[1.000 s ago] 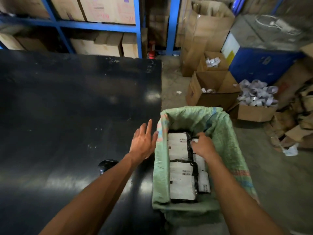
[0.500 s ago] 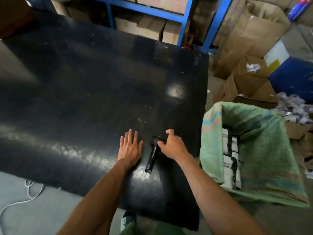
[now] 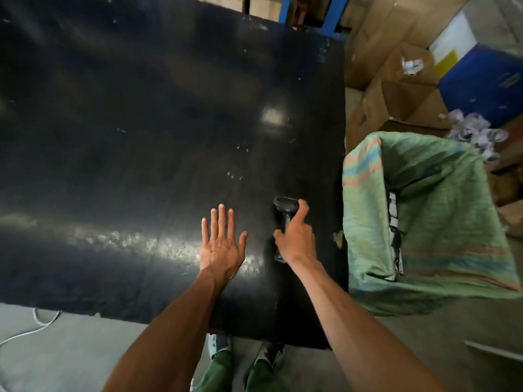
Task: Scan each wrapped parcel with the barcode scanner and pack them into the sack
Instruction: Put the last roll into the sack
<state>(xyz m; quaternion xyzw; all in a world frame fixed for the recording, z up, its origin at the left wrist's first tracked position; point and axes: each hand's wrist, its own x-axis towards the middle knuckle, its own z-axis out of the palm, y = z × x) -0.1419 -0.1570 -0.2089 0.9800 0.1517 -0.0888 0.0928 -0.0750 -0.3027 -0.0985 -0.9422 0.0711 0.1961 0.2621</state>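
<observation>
Since half a second ago your right hand (image 3: pixel 297 239) has closed around the barcode scanner (image 3: pixel 286 210), grip wrapped on its handle, index finger extended over the head; scanner low over the black surface (image 3: pixel 141 123), contact unclear. Left hand (image 3: pixel 221 244) flat on the surface, fingers spread, holding nothing. Wrapped parcels (image 3: pixel 394 222) sit inside the green sack (image 3: pixel 441 216), just right of the surface.

2 bare forearms, no sleeves in view, rising from bottom of frame. Left hand (image 3: pixel 221 244) bare: no glove, ring or watch. Right hand (image 3: pixel 297 241) bare likewise. Green trousers (image 3: pixel 256 376) at bottom centre. 2 dark shoes (image 3: pixel 270 353) with pale trim, just under table edge; details blurred.
</observation>
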